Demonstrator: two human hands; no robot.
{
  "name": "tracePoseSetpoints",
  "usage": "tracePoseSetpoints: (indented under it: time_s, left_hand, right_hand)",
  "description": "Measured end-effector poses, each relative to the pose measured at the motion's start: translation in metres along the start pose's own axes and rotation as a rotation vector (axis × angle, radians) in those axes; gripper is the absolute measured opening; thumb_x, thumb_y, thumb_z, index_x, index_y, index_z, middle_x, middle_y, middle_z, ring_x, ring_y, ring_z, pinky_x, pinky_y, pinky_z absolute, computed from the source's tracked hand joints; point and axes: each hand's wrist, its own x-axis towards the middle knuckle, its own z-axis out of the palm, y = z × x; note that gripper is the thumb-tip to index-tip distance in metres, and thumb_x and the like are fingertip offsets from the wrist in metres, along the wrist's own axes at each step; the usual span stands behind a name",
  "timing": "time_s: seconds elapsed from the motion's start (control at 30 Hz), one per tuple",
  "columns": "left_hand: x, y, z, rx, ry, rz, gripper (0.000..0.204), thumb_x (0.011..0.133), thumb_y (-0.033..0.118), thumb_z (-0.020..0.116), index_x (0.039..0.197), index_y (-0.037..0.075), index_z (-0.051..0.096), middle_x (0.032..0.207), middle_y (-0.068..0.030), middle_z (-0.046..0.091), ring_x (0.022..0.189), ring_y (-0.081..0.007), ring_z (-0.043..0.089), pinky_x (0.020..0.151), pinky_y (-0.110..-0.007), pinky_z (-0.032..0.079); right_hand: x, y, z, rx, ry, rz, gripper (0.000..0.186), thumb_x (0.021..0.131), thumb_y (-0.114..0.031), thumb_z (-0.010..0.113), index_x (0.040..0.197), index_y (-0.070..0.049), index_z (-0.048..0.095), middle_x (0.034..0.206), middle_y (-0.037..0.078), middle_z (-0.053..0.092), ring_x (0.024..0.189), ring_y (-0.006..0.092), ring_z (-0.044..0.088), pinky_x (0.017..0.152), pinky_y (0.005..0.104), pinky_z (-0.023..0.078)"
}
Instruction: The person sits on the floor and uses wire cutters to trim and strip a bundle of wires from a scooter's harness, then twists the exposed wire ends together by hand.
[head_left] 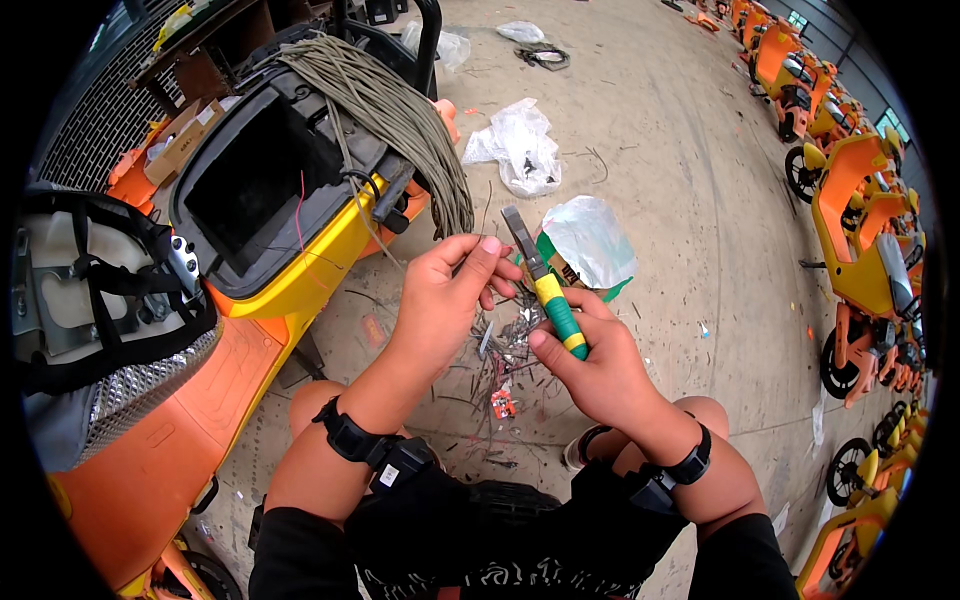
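Observation:
In the middle of the view, my left hand has its thumb and forefinger pinched, with what they hold too small to make out. My right hand grips a cutting tool by its green and yellow taped handle, its dark metal jaws pointing up beside my left fingertips. Below and behind both hands, wire scraps and litter lie on the concrete floor. A white and green plastic sack lies behind the tool.
An orange-yellow scooter on the left carries a strapped load and an open box with coiled cable. Crumpled white plastic lies ahead. Orange-yellow scooters line the right. A cardboard box sits back left.

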Motion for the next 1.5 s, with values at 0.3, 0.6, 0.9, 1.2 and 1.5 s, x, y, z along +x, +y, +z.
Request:
tracePoseSetpoints:
  time_s: [0.3,0.6,0.9,1.2,1.5]
  left_hand:
    - [0.000,0.000,-0.004,0.177,0.002,0.031,0.025,0.099,0.024,0.062,0.106,0.000,0.067,0.096,-0.0052,0.070,0.093,-0.0114,0.063,0.079,-0.026,0.046]
    - [0.004,-0.005,-0.019,0.432,-0.157,0.107,0.025,0.097,0.020,0.066,0.109,-0.002,0.067,0.097,-0.0005,0.066,0.089,-0.0101,0.059,0.082,-0.025,0.045]
    - [-0.001,0.001,-0.011,0.065,-0.173,-0.083,0.016,0.099,0.018,0.061,0.101,0.003,0.060,0.082,0.0002,0.058,0.075,-0.0081,0.053,0.071,-0.024,0.044]
    - [-0.004,0.009,-0.011,-0.008,-0.116,-0.159,0.011,0.095,0.014,0.062,0.092,0.003,0.061,0.065,0.0063,0.044,0.054,-0.0043,0.032,0.051,-0.022,0.026]
    - [-0.008,0.014,-0.010,-0.053,-0.090,-0.173,0.012,0.093,0.013,0.063,0.088,0.003,0.059,0.058,0.0064,0.039,0.050,-0.0049,0.029,0.048,-0.024,0.022]
  right_hand:
    - [0.001,0.001,-0.003,-0.067,0.026,-0.067,0.026,0.090,-0.022,0.072,0.093,0.003,0.069,0.122,0.020,0.059,0.101,0.0343,0.063,0.086,0.0388,0.050]
    - [-0.001,0.003,-0.007,-0.142,-0.003,-0.087,0.026,0.087,-0.020,0.073,0.094,0.004,0.068,0.121,0.020,0.058,0.097,0.0377,0.064,0.083,0.0410,0.051]
    - [-0.001,0.001,-0.005,-0.157,-0.018,-0.091,0.025,0.086,-0.018,0.074,0.093,0.005,0.067,0.121,0.020,0.058,0.096,0.0380,0.064,0.082,0.0407,0.052]
    - [-0.004,-0.002,-0.007,0.007,-0.123,0.003,0.020,0.088,-0.016,0.073,0.096,0.002,0.068,0.117,0.014,0.061,0.097,0.0280,0.063,0.083,0.0360,0.050]
    - [-0.001,-0.016,-0.015,0.289,-0.289,0.251,0.018,0.091,-0.014,0.071,0.096,0.003,0.068,0.112,0.008,0.060,0.096,0.0167,0.057,0.084,0.0302,0.047]
